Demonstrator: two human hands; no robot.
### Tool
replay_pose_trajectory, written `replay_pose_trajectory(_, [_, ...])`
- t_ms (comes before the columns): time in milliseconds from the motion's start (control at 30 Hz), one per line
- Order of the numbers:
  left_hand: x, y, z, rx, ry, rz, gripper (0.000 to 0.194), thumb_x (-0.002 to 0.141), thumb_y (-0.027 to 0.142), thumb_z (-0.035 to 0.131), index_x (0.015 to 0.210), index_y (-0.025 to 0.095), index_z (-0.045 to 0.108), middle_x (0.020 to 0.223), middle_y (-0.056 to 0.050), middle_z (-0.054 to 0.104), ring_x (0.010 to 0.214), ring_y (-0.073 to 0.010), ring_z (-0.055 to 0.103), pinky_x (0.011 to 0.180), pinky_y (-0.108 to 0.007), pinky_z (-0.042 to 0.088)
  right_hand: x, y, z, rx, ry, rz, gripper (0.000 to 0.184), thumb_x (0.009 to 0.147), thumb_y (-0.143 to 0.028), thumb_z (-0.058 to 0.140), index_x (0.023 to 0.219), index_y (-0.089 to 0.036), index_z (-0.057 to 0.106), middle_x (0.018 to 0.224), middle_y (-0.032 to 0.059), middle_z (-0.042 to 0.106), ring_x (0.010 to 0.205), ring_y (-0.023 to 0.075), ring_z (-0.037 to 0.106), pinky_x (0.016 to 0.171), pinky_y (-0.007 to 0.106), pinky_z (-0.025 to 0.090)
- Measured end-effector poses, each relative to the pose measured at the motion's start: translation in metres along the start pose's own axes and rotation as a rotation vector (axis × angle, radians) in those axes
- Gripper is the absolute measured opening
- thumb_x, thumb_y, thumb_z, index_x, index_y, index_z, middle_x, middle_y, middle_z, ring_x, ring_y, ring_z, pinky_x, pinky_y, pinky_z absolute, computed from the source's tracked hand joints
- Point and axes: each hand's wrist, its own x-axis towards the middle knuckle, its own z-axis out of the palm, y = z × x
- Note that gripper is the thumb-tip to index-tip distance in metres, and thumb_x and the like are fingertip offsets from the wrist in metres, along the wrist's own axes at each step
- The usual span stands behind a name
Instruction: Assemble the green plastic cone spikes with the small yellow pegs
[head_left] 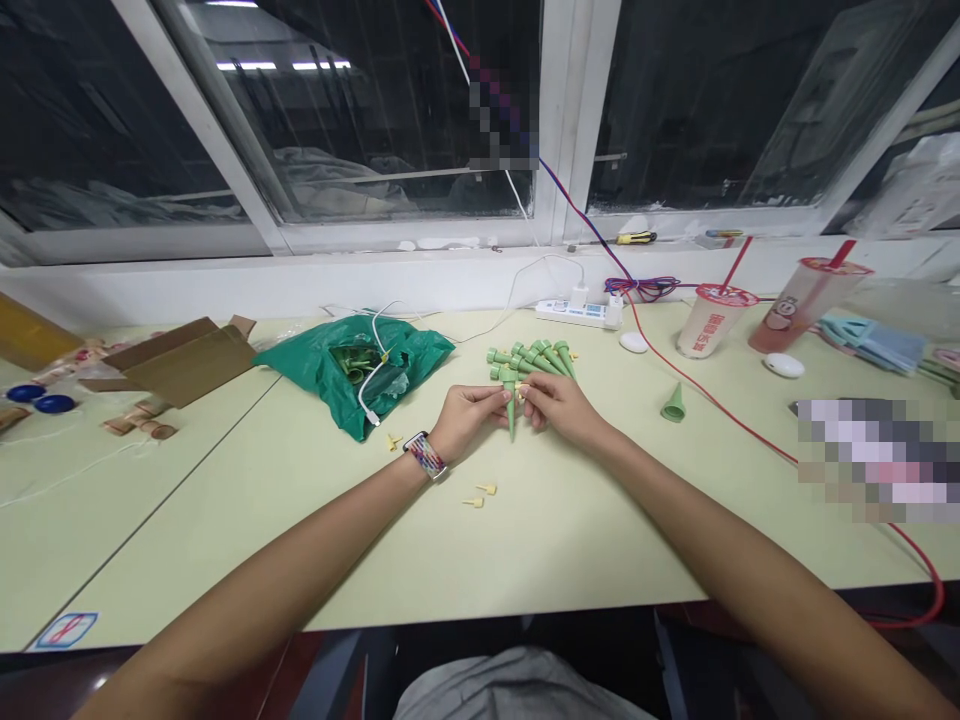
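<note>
My left hand (472,412), wearing a watch with a patterned band, pinches a green plastic watering spike (511,405) that points down. My right hand (559,405) is closed on a small yellow plastic valve (522,391) at the spike's upper side; whether it sits in the spike I cannot tell. Just behind my hands lies a pile of green spikes (541,358). Two loose yellow valves (474,502) lie on the table in front. More yellow pieces (394,441) lie beside my left wrist. One green cone (673,404) stands apart on the right.
An open green plastic bag (315,365) with green parts inside lies left, a white cable over it. Farther left are cardboard (187,360) and wooden toys (142,420). Two drink cups (709,325), a power strip (574,313) and a red cable (720,400) are behind and right.
</note>
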Motion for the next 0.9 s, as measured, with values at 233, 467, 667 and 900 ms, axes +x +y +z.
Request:
replay_pose_trajectory(233, [0.000,0.002,0.002,-0.004,-0.018,-0.007,0.039,0.078,0.047,0.086,0.086,0.009,0.082,0.086,-0.013,0.077,0.076,-0.0201,0.069,0.074,-0.036,0.059,-0.001,0.000,0.002,-0.021,0.018,-0.003,0.035,0.093,-0.058,0.060,0.081,-0.025,0.061,0.071,0.0012,0.064,0.058,0.0189,0.059,0.058,0.037,0.052])
replay_pose_trajectory(467, [-0.002,0.003,0.011,-0.071,0.075,-0.008,0.039,0.076,0.045,0.086,0.092,0.011,0.080,0.086,-0.009,0.075,0.073,-0.0166,0.065,0.064,-0.028,0.054,0.000,-0.010,-0.007,-0.175,0.192,-0.112,0.026,0.097,-0.045,0.058,0.113,-0.025,0.055,0.080,-0.0010,0.063,0.057,0.0160,0.056,0.057,0.030,0.045])
replay_pose_trajectory(667, [-0.001,0.000,0.010,-0.078,0.202,0.047,0.035,0.075,0.045,0.086,0.085,0.014,0.074,0.079,-0.003,0.069,0.070,-0.0141,0.062,0.059,-0.023,0.049,-0.021,-0.026,0.011,-0.478,-0.038,-0.422,0.003,0.093,-0.024,0.060,0.095,-0.022,0.058,0.071,-0.0025,0.056,0.063,0.0144,0.050,0.064,0.029,0.039])
replay_pose_trajectory(900, [0.005,-0.004,0.001,-0.055,0.403,0.077,0.035,0.077,0.048,0.081,0.089,0.017,0.072,0.087,-0.004,0.070,0.070,-0.0149,0.065,0.057,-0.024,0.047,-0.038,-0.026,0.038,-0.623,-0.424,-0.372,0.011,0.082,-0.020,0.066,0.091,-0.021,0.060,0.079,-0.0037,0.060,0.069,0.0122,0.048,0.069,0.027,0.036])
